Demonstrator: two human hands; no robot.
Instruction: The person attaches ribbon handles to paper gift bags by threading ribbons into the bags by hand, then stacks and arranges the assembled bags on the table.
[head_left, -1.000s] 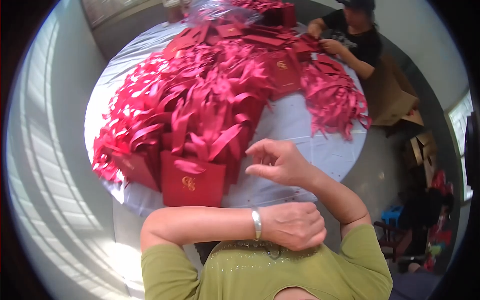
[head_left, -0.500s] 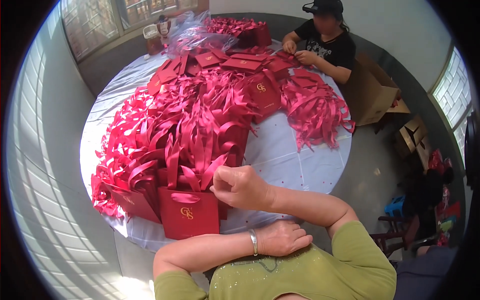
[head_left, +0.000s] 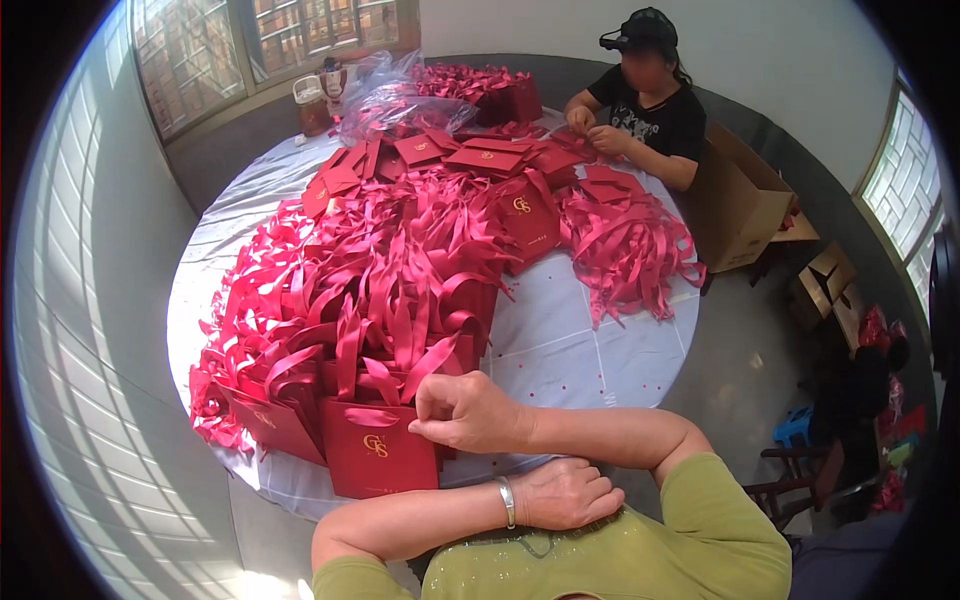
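My right hand is curled into a loose fist beside the upper right corner of a dark red gift bag, its thumb overlapping the bag's edge in the picture. Nothing shows inside its curled fingers. My left hand, below a silver bracelet, rests across my green shirt under the right forearm. Its fingers are bent, and their inner side is hidden. The gift bag stands upright at the table's near edge, in front of a dense mass of similar bags with pink-red ribbon handles.
A white cloth covers the round table. More ribbons lie at the right, flat red bags and clear plastic farther back. Across the table, a person in black works with both hands. A cardboard box stands beside them.
The view has shifted slightly, so the table sits lower in the picture. My right hand is a little lower and nearer the front gift bag. My left hand stays against my shirt.
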